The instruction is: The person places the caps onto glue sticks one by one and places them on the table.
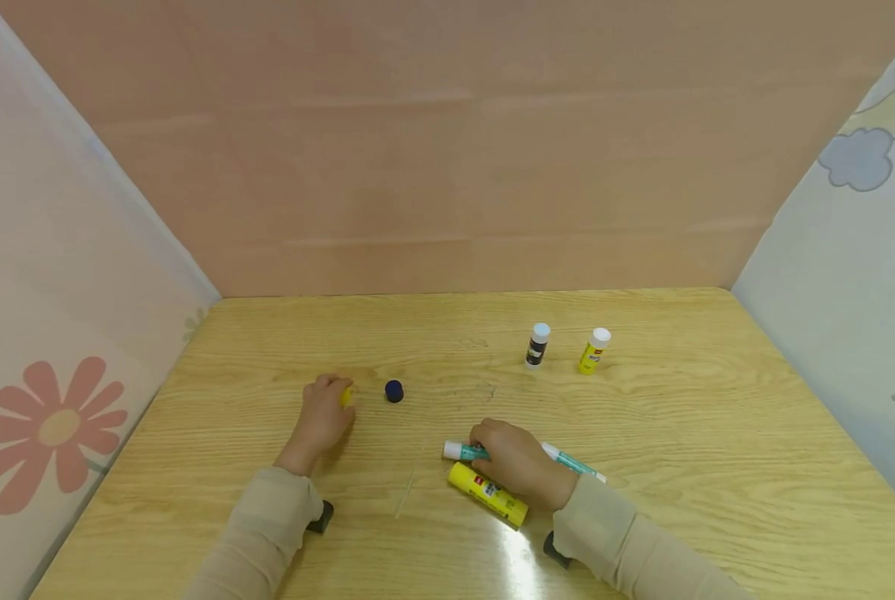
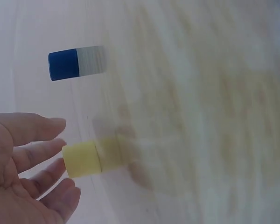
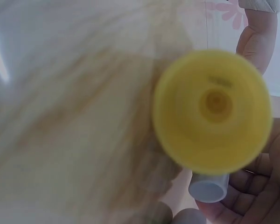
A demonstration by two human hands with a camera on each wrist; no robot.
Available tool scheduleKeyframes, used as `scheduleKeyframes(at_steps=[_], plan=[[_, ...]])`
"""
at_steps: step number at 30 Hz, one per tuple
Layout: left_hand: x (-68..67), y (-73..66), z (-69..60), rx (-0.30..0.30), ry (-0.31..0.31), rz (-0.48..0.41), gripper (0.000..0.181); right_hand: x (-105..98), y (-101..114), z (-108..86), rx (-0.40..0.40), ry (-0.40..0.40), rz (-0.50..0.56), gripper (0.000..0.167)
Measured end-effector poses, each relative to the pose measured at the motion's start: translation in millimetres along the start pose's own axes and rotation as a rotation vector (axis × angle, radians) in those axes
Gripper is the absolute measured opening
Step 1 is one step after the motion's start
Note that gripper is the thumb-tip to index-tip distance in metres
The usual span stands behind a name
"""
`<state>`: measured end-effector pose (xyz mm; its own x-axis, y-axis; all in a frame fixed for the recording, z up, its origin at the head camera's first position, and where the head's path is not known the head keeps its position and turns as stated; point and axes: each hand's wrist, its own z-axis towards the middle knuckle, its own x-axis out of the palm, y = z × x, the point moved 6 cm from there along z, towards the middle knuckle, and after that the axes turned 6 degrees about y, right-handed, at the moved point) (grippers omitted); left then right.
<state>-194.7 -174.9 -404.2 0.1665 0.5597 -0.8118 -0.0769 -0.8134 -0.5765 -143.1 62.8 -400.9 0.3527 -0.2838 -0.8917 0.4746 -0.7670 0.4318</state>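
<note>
The right hand [image 1: 518,457] is curled round a teal tube [image 1: 472,452] lying roughly crosswise on the bench [image 1: 665,408], its white end pointing toward the left hand [image 1: 329,414], well apart. Just nearer the person, a thicker yellow glue stick [image 1: 487,495] slants, its round end hollow. The left hand, fingers loosely parted, is at a short yellow cap [image 2: 81,159], near a dark blue cap [image 1: 394,392].

Yellow cap [image 1: 346,397]: short smooth cylinder, upright on the counter [image 1: 342,325], left of centre. Teal-and-white tube [image 1: 466,452]: slim, held crosswise, partly covered, white end pointing left, nearer than the cap.
</note>
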Motion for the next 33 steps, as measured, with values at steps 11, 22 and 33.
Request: scheduleKeyframes(at_steps=[11,22,33], plan=[[-4.6,-1.6,-6.3,0.045,-0.038,-0.008,0.026,2.9,-0.5,1.4,-0.011,0.011,-0.060,0.014],[-2.1,-1.6,-8.9,0.055,-0.026,0.050,0.024,2.9,0.5,2.1,-0.006,-0.001,-0.035,0.011],[-1.6,-2.3,-12.2,0.036,-0.010,0.061,0.025,2.3,-0.5,0.7,0.024,0.013,-0.046,0.018]])
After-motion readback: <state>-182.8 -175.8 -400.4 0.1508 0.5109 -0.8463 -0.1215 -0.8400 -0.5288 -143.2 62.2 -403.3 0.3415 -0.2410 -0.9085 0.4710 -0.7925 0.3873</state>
